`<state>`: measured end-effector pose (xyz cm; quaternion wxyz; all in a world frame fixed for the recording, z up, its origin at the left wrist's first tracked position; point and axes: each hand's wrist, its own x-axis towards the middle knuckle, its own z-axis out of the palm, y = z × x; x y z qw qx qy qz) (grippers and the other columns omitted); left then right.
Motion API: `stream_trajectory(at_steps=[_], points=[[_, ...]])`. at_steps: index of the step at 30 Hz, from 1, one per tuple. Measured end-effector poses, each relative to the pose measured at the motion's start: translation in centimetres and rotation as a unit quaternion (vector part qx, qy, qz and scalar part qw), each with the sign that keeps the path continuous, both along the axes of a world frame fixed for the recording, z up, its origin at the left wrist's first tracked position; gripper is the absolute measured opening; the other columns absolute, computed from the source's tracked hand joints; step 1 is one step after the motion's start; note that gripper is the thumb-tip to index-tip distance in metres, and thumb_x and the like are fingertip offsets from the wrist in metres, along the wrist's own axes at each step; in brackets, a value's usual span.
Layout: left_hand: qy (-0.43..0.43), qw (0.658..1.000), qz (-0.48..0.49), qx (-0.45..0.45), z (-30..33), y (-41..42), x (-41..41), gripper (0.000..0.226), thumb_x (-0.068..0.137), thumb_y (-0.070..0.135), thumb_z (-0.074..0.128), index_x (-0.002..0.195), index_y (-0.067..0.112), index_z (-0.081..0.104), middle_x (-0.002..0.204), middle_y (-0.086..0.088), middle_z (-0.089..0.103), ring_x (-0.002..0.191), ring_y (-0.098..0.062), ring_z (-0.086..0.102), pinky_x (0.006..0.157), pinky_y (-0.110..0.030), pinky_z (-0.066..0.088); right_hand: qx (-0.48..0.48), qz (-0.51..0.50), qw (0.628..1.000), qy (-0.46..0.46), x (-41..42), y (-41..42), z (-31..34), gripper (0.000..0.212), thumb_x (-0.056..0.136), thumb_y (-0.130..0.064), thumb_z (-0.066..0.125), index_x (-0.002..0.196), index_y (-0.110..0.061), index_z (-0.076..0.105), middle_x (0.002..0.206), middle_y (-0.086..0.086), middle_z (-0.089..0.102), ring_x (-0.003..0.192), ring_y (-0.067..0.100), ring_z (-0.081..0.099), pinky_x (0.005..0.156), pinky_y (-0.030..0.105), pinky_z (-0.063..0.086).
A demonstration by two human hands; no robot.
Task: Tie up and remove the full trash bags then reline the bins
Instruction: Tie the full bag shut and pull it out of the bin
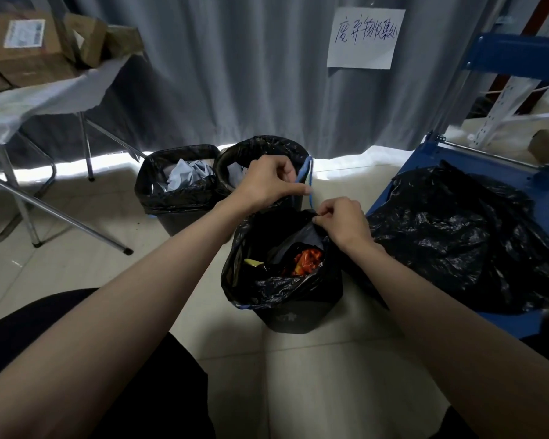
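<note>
Three dark bins on the pale tiled floor [76, 267], all lined in black plastic. Behind them, a grey curtain [235, 74] with a handwritten paper sign [365, 38] pinned to it. Right: a large crumpled black bag [457, 242] heaped on a blue cart [520, 58]. Left: folding table [29, 103] carrying cardboard boxes [29, 49]. Rear left bin [178, 188] holds crumpled grey paper; the round bin [263, 153] stands just beside it. Nearest bin [295, 312], centre, bag [251, 248] open, orange and yellow wrappers inside. Left hand [267, 182] raised above this bin, fingers curled round the blue drawstring [308, 175], pulled up in a loop. Right hand [343, 221] pinches the bag's gathered far rim where the string comes out.
</note>
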<state>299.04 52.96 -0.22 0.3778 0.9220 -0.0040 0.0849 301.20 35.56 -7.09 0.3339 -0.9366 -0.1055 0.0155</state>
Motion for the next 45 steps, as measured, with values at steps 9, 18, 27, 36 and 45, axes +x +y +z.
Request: stream_trajectory(at_steps=[9, 18, 27, 36, 45], points=[[-0.081, 0.995, 0.056, -0.025, 0.9, -0.6, 0.3, 0.029, 0.085, 0.042, 0.066, 0.073, 0.016, 0.074, 0.053, -0.001, 0.064, 0.055, -0.015, 0.060, 0.077, -0.041, 0.053, -0.037, -0.005, 0.999, -0.031, -0.2, 0.4, -0.1, 0.009, 0.089, -0.025, 0.070, 0.083, -0.019, 0.073, 0.084, 0.004, 0.067, 0.080, 0.025, 0.063, 0.066, 0.030, 0.047], [-0.128, 0.977, 0.108, -0.133, 1.5, 0.4, 0.4, 0.027, 0.089, 0.032, 0.063, 0.071, 0.016, 0.073, 0.059, 0.000, 0.070, 0.063, -0.016, 0.070, 0.077, -0.043, 0.057, -0.055, -0.044, 0.998, 0.003, 0.1, -1.1, -0.7, 0.016, 0.086, -0.017, 0.074, 0.072, -0.014, 0.065, 0.080, 0.007, 0.063, 0.078, 0.028, 0.061, 0.064, 0.029, 0.040], [0.030, 0.996, 0.076, -0.047, 1.4, 2.4, -1.8, 0.042, 0.072, 0.047, 0.081, 0.097, 0.014, 0.072, 0.085, -0.003, 0.073, 0.078, -0.016, 0.065, 0.077, -0.033, 0.053, -0.064, -0.022, 0.996, -0.057, -1.9, -1.0, 2.0, 0.022, 0.085, -0.033, 0.074, 0.093, -0.017, 0.061, 0.098, 0.001, 0.059, 0.087, 0.022, 0.056, 0.069, 0.031, 0.039], [0.141, 0.976, -0.009, 0.163, 0.1, 3.5, -6.0, 0.017, 0.075, 0.032, 0.083, 0.078, 0.018, 0.074, 0.088, 0.010, 0.069, 0.085, -0.013, 0.065, 0.076, -0.030, 0.050, -0.184, 0.288, 0.940, -0.003, -7.1, 1.0, 1.3, 0.017, 0.080, -0.029, 0.078, 0.097, -0.027, 0.075, 0.101, -0.004, 0.070, 0.098, 0.016, 0.064, 0.083, 0.033, 0.053], [0.139, 0.970, -0.103, 0.169, 0.1, 1.9, -7.7, 0.016, 0.079, 0.033, 0.078, 0.078, 0.017, 0.077, 0.078, 0.001, 0.074, 0.081, -0.014, 0.068, 0.083, -0.041, 0.054, -0.170, 0.228, 0.955, -0.082, -6.3, -0.6, 1.3, 0.008, 0.084, -0.021, 0.063, 0.090, -0.025, 0.067, 0.084, -0.006, 0.060, 0.091, 0.020, 0.058, 0.070, 0.031, 0.046]])
